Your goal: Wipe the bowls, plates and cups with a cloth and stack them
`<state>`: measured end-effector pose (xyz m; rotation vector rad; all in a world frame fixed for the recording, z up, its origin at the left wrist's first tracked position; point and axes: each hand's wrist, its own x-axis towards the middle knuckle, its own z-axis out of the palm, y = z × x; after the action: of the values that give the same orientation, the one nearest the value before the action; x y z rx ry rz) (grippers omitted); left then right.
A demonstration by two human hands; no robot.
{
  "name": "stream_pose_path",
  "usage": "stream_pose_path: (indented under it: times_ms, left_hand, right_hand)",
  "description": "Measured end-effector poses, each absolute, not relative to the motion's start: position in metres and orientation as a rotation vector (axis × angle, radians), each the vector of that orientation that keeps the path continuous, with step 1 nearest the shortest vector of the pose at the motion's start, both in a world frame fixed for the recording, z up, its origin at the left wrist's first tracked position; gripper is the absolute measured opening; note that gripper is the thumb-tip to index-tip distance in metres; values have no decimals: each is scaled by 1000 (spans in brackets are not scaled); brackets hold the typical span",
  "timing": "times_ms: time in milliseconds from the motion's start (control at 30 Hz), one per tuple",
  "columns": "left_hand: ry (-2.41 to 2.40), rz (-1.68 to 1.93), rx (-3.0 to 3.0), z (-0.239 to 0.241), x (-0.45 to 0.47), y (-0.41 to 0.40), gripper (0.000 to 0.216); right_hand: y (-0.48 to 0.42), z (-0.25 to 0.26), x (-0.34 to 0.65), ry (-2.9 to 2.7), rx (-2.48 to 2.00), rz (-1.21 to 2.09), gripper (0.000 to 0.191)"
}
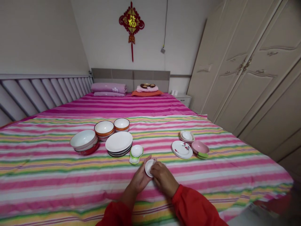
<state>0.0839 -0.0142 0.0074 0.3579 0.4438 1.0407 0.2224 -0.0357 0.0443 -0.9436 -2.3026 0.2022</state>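
Observation:
Both of my hands grip one small white dish (149,166), tilted on edge just above the striped bed sheet (47,175). My left hand (140,179) cups its left side with the thumb at the rim. My right hand (163,178) closes over its right side. Both sleeves are red. Just beyond the dish lies a small white dish on a green leaf-shaped saucer (135,153).
A stack of white plates (118,142), a white bowl in a red bowl (84,142) and two orange-banded bowls (104,128) sit at left. At right are a flowered plate (181,148), a pink bowl (199,147) and a square dish (187,136). Wardrobe doors (246,72) stand right.

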Motion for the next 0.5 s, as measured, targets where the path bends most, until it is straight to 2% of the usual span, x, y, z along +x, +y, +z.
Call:
stream_pose_path:
  times_ms: [100, 167, 333, 500]
  left_hand:
    - [477, 1054, 319, 10, 85, -15, 49]
    - [461, 1069, 280, 11, 85, -14, 44]
    - [405, 1061, 289, 9, 85, -12, 39]
    - [390, 1066, 316, 6, 86, -12, 43]
  right_hand:
    - [-30, 47, 228, -2318, -1020, -40, 19]
    - [-26, 49, 226, -2244, -1011, -88, 15]
    - [-20, 43, 219, -2278, -821, 9, 25]
    - [-25, 42, 221, -2308, -1002, 112, 24]
